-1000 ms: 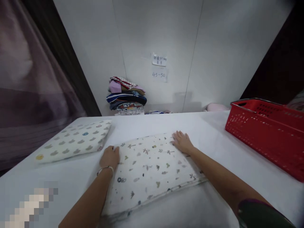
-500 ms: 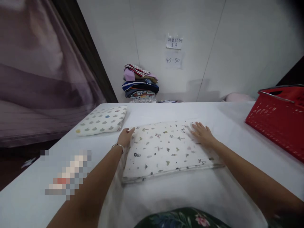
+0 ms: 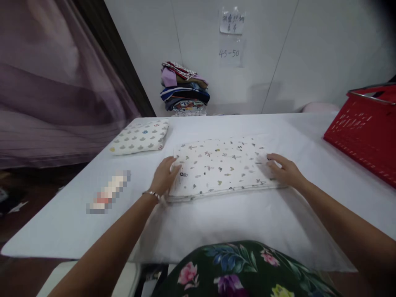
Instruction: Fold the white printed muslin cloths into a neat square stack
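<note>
A folded white cloth with small printed motifs [image 3: 221,169] lies flat on the white table [image 3: 74,214]. My left hand [image 3: 163,176] rests at its left edge, fingers curled against the fabric, a bracelet on the wrist. My right hand [image 3: 283,170] lies on its right edge with fingers stretched and slightly bent. A clear plastic bag [image 3: 222,225] is spread under the cloth and reaches toward me.
A second folded cloth with grey spots [image 3: 140,136] lies at the far left of the table. A stack of folded clothes [image 3: 184,95] stands by the back wall under paper notes [image 3: 231,22]. A red basket [image 3: 368,128] sits at the right. A blurred small item [image 3: 108,193] lies near the left edge.
Both hands have slid from the cloth's far part toward its near corners. The camera has drawn back and tilted down, so my flowered garment shows at the bottom.
</note>
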Demonstrator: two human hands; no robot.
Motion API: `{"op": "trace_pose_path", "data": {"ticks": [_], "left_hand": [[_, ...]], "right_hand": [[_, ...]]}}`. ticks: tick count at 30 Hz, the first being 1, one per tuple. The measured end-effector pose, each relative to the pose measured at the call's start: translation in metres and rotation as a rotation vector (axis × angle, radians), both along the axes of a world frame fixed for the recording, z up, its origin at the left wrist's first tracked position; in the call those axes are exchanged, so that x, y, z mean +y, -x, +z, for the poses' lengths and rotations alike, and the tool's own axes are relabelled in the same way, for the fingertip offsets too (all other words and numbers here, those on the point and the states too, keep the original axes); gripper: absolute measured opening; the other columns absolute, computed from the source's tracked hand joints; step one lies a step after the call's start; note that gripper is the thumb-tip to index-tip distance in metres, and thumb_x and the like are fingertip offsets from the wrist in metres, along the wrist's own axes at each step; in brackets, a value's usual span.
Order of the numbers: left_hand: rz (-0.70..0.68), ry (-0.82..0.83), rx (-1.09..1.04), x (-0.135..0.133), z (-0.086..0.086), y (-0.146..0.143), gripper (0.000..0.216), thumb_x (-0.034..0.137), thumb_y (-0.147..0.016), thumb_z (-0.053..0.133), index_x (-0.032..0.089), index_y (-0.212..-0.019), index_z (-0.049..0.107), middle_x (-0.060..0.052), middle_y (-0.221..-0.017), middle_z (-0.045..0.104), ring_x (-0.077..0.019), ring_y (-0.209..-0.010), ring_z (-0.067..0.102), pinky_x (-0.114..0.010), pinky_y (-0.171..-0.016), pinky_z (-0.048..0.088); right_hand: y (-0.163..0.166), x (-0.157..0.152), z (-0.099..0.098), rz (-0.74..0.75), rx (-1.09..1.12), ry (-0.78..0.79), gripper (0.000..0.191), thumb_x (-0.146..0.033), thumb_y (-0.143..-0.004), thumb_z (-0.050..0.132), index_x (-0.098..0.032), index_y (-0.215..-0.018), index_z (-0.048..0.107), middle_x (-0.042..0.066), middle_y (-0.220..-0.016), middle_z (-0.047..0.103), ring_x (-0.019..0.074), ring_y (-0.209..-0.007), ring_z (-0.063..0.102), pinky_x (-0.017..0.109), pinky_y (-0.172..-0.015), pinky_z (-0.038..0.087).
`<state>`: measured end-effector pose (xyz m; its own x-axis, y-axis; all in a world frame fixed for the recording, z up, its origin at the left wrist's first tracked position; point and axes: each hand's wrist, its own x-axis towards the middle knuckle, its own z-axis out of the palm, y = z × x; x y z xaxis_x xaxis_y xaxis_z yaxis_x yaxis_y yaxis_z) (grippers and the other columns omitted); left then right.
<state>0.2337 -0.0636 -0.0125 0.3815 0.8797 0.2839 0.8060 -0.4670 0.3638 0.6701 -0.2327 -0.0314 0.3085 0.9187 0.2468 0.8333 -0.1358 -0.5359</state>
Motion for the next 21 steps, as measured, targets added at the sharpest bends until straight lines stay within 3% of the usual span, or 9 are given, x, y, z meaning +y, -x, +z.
{"op": "trace_pose_path", "data": {"ticks": [4, 8, 13, 21], "left_hand": [[-0.265, -0.108, 0.045, -0.062, 0.0, 0.014, 0.029, 0.04, -0.084, 0.047, 0.023, -0.103, 0.061, -0.007, -0.117, 0.058, -0.0212, -0.11, 0.051, -0.037, -0.096, 0.039], [-0.439, -0.16, 0.097, -0.095, -0.003, 0.004, 0.027, 0.037, -0.082, 0.052, 0.024, -0.104, 0.061, -0.007, -0.113, 0.06, -0.0214, -0.105, 0.053, -0.039, -0.09, 0.041], [-0.444, -0.146, 0.134, -0.098, -0.007, -0.021, 0.027, 0.035, -0.084, 0.05, 0.023, -0.106, 0.06, -0.008, -0.112, 0.06, -0.0216, -0.105, 0.052, -0.04, -0.09, 0.041], [-0.39, -0.098, 0.039, -0.097, -0.014, -0.03, 0.024, 0.03, -0.088, 0.044, 0.022, -0.098, 0.065, -0.004, -0.102, 0.064, -0.0171, -0.097, 0.055, -0.035, -0.088, 0.044]], "right_hand": [[0.023, -0.046, 0.0, 0.25, -0.005, -0.101, 0.031, -0.043, -0.084, 0.045, -0.026, -0.1, 0.064, 0.005, -0.109, 0.063, 0.0219, -0.111, 0.053, 0.039, -0.092, 0.046], [0.049, -0.05, 0.002, 0.438, -0.131, -0.132, 0.026, -0.035, -0.087, 0.044, -0.027, -0.103, 0.064, 0.004, -0.107, 0.064, 0.021, -0.109, 0.052, 0.041, -0.095, 0.042], [0.07, -0.027, 0.002, 0.582, -0.241, -0.094, 0.028, -0.033, -0.087, 0.044, -0.022, -0.105, 0.063, 0.009, -0.107, 0.061, 0.0224, -0.102, 0.052, 0.041, -0.088, 0.043], [0.078, -0.017, -0.004, 0.555, -0.247, -0.035, 0.028, -0.03, -0.088, 0.042, -0.023, -0.103, 0.065, 0.009, -0.102, 0.06, 0.0221, -0.095, 0.053, 0.038, -0.081, 0.045]]}}
